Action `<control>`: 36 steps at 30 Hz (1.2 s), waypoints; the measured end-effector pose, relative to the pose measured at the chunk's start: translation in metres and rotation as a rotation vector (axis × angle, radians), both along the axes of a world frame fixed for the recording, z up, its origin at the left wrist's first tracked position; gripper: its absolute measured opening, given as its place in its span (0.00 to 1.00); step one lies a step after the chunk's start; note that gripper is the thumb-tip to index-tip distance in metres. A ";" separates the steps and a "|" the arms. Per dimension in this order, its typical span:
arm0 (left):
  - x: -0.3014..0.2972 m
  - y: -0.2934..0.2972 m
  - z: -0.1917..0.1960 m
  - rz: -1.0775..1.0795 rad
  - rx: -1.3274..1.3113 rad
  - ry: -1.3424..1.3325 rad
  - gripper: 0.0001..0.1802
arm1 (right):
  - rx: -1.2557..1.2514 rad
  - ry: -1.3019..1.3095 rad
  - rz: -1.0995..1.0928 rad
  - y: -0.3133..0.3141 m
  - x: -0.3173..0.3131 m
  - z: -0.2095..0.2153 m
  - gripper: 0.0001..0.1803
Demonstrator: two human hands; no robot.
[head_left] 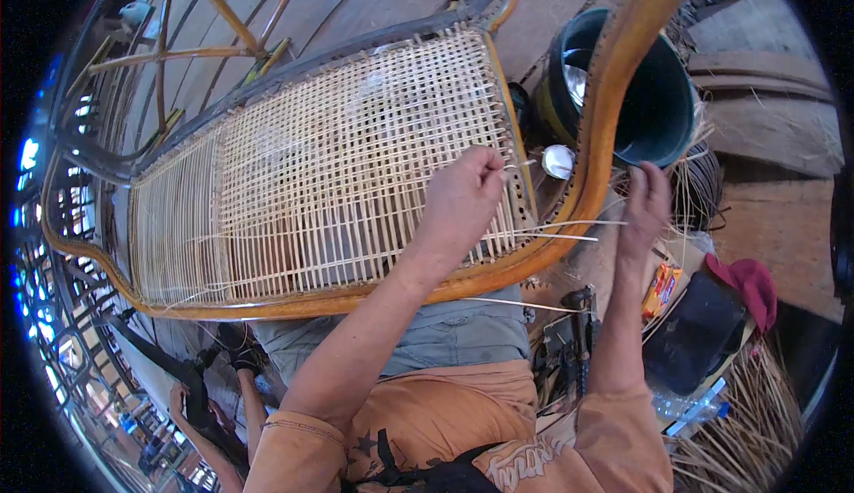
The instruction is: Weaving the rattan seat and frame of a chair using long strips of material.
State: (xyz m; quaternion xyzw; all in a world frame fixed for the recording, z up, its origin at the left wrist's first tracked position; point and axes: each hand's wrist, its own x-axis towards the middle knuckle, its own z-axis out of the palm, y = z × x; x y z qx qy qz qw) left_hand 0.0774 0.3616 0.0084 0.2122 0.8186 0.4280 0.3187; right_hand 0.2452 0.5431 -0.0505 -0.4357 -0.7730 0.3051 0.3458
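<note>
A cane-woven panel (347, 128) stretches inside a curved, varnished rattan frame (391, 300) across my lap. Open checks fill most of it, while the left end has only close parallel strands. Over the panel's right edge, my left hand (467, 192) has thumb and forefinger pinched together on a pale cane strand (520, 165), whose end pokes out to the right. Small holes line the frame there. Loose strand ends (583, 223) stick out past the frame's lower right. My right hand (648, 211) is raised beyond the frame, below the bucket, its fingers smeared by motion.
A dark green bucket (663, 106) stands behind the frame's right arm, with a small white round container (558, 162) beside it. Right of me lie a black case (694, 319), a maroon cap (745, 286), an orange packet (661, 290) and cane bundles (752, 422). Another person's arm (203, 435) shows lower left.
</note>
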 end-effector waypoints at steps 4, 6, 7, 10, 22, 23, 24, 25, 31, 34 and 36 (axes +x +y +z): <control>0.006 -0.001 -0.003 -0.017 0.075 0.058 0.13 | 0.151 -0.053 0.340 -0.052 -0.025 0.079 0.09; 0.004 0.002 -0.002 0.008 0.084 -0.017 0.14 | 0.163 -0.115 0.484 -0.073 -0.046 0.077 0.10; 0.004 0.004 -0.001 0.009 0.084 -0.008 0.13 | 0.172 -0.174 0.622 -0.076 -0.053 0.075 0.11; 0.005 0.004 -0.002 0.038 0.101 0.037 0.13 | 0.189 -0.399 0.698 -0.076 -0.074 0.073 0.12; -0.003 -0.026 -0.030 -0.181 0.209 0.553 0.16 | 0.236 -0.377 0.560 -0.077 -0.081 0.054 0.12; -0.001 -0.026 -0.031 -0.231 0.196 0.604 0.16 | 0.256 -0.375 0.512 -0.077 -0.082 0.054 0.11; 0.001 -0.027 -0.031 -0.281 0.182 0.655 0.16 | 0.275 -0.371 0.464 -0.078 -0.083 0.053 0.10; 0.001 -0.028 -0.033 -0.285 0.153 0.672 0.17 | 0.251 -0.336 0.448 -0.082 -0.083 0.053 0.10; -0.001 -0.025 -0.038 -0.308 0.116 0.616 0.16 | 0.179 -0.326 0.443 -0.090 -0.089 0.056 0.10; -0.003 -0.024 -0.037 -0.352 0.086 0.619 0.16 | 0.155 -0.329 0.410 -0.090 -0.088 0.051 0.09; -0.001 -0.025 -0.034 -0.365 0.051 0.666 0.16 | 0.171 -0.341 0.396 -0.090 -0.087 0.051 0.09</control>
